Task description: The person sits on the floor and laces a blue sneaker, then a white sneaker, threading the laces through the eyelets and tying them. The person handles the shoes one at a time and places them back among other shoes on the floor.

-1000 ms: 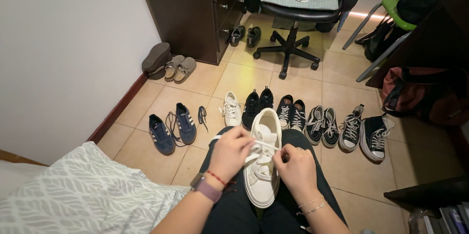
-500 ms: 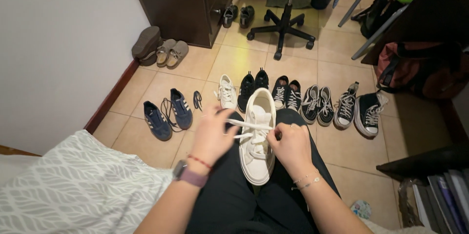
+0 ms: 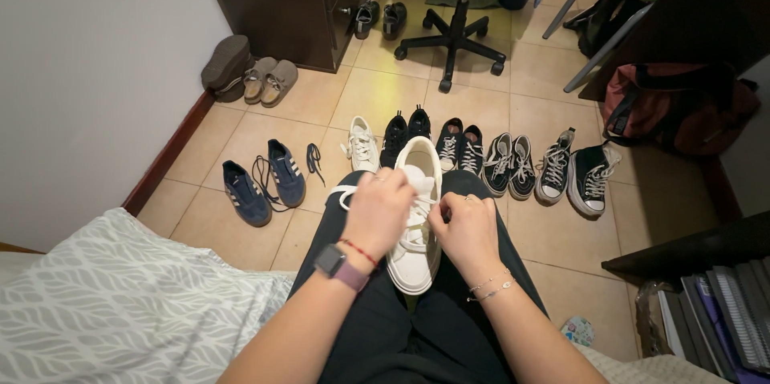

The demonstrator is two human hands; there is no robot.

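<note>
**White sneaker half-laced on your lap**

White leather, thick-soled and clean, the low-top sneaker (image 3: 415, 224) lies along your dark-trousered thighs, toe pointing away toward the tiled floor (image 3: 385, 103). Your left hand (image 3: 377, 212) pinches the flat white lace (image 3: 346, 196), which loops out to the side; your right hand (image 3: 467, 232) closes its grip on the lace at the eyelets. Lacing looks partway through: upper eyelets appear threaded, those under your hands are hidden, no bow shows. Its white mate (image 3: 360, 146) stands laced in the row of shoes ahead.
</note>
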